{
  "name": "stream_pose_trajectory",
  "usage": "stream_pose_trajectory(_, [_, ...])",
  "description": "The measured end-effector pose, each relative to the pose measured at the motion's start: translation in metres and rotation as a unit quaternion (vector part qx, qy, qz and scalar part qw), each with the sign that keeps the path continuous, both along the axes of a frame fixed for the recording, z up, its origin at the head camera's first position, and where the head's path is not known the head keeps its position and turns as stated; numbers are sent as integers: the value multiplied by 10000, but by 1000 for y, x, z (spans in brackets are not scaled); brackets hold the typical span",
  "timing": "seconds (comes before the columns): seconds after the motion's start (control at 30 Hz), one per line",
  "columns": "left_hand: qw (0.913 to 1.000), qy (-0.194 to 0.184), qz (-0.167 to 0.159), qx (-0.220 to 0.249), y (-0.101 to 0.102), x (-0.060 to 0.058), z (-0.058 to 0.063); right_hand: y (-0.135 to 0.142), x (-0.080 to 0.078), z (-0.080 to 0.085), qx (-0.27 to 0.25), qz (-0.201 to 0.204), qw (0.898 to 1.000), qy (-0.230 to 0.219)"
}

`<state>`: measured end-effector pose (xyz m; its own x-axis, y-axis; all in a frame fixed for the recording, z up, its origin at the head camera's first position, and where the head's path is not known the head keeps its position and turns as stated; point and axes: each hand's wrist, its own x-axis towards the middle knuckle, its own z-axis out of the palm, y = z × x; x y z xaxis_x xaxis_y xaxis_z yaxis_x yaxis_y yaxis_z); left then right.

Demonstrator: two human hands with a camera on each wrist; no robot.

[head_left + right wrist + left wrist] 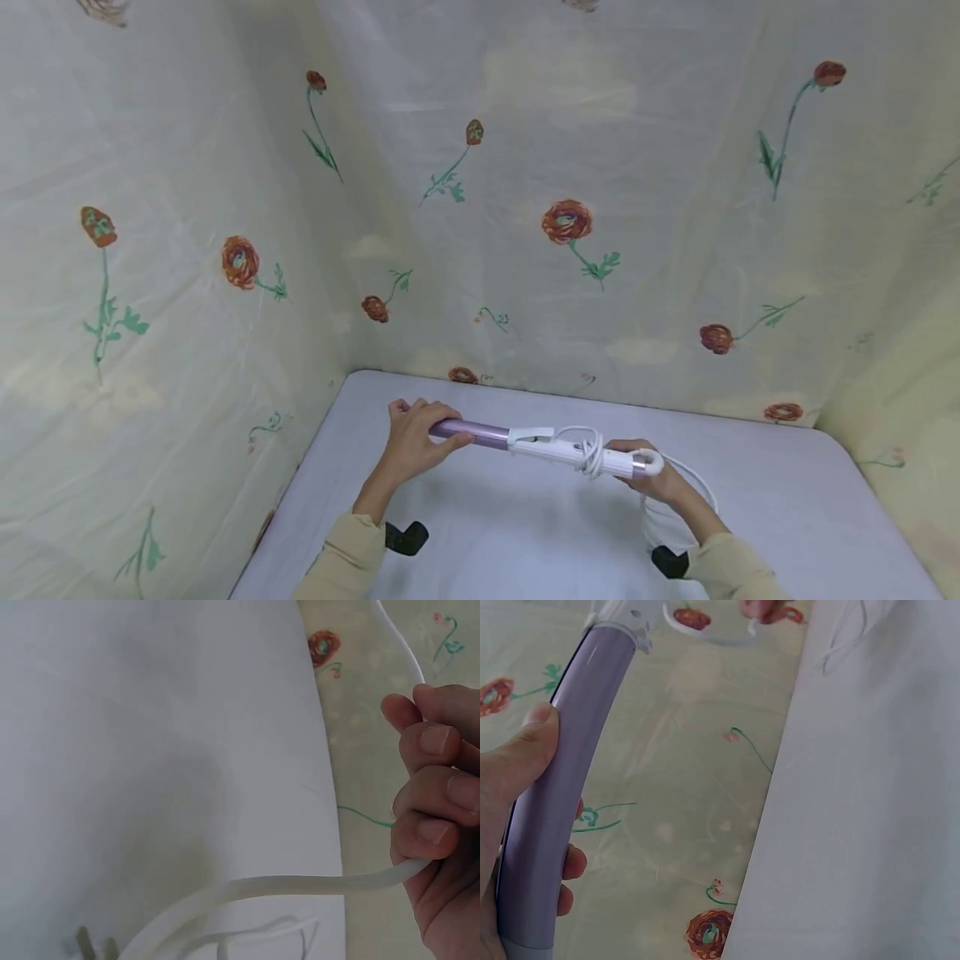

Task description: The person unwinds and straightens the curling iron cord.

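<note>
A curling iron with a purple barrel (480,433) and a white handle (547,449) is held up over the table, lying nearly level. My left hand (415,437) grips the barrel near its tip, thumb along one side and fingers behind it. White cord (592,454) is wound in several turns around the handle. In the right wrist view my right hand (442,780) has its fingers curled around the cord (322,885), which comes out on both sides of the fist. The head view puts this hand behind the handle's end, partly hidden by it.
The white table (525,533) has rounded far corners. Curtains (645,167) printed with red flowers hang close behind and at both sides of it. A slack loop of cord (701,483) hangs beside my right wrist. Dark wrist mounts (407,539) show at the sleeves.
</note>
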<state>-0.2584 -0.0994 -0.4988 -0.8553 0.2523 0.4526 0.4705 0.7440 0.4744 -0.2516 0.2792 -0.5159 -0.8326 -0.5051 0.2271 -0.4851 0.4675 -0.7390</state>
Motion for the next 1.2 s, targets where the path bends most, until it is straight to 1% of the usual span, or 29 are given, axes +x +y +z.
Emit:
stream_pose_trajectory(0.03, [10000,-20,-13,-20,0,1,0,3,-3,5,120,-79,9999,85])
stream_pose_trajectory(0.07, [10000,-36,-22,-47,1,1,0,4,-6,11,218,-216,9995,-26])
stream_pose_trajectory(0.1, [10000,-50,-32,-69,1,1,-1,6,-9,16,297,-340,9987,-222])
stream_pose_trajectory(0.13, [9999,-59,-40,-80,1,2,-1,7,-11,22,485,-581,9961,-463])
stream_pose_trajectory(0.17, [9999,-46,-45,-106,1,2,-1,9,-13,27,665,-791,9927,-629])
stream_pose_trajectory(0.2, [9999,-53,-54,-114,1,2,-2,10,-14,32,776,-931,9901,-705])
stream_pose_trajectory(0.3, [9998,-42,-124,-129,3,2,-2,15,-17,45,948,-1166,9866,-632])
stream_pose_trajectory(0.43, [9997,53,-118,-218,6,1,-4,20,-16,58,942,-1337,9855,-442])
stream_pose_trajectory(0.57, [9994,109,-9,-328,8,-1,-8,20,-12,68,821,-1474,9850,-360])
stream_pose_trajectory(0.7, [9993,198,93,-307,10,-2,-11,17,-3,78,639,-1532,9857,-297])
stream_pose_trajectory(0.77, [9993,247,134,-244,10,-2,-12,14,1,82,465,-1480,9876,-246])
stream_pose_trajectory(0.83, [9991,291,217,-201,10,-2,-13,11,7,86,255,-1348,9904,-147])
stream_pose_trajectory(0.9, [9989,320,316,-156,10,-2,-14,7,13,89,14,-1119,9937,-28])
stream_pose_trajectory(1.03, [9979,309,556,-105,9,-3,-15,0,26,92,-374,-514,9977,217])
stream_pose_trajectory(1.13, [9972,299,686,-42,9,-5,-14,-4,36,93,-488,-228,9983,233])
stream_pose_trajectory(1.2, [9969,288,729,13,8,-6,-14,-5,43,92,-403,-152,9990,121])
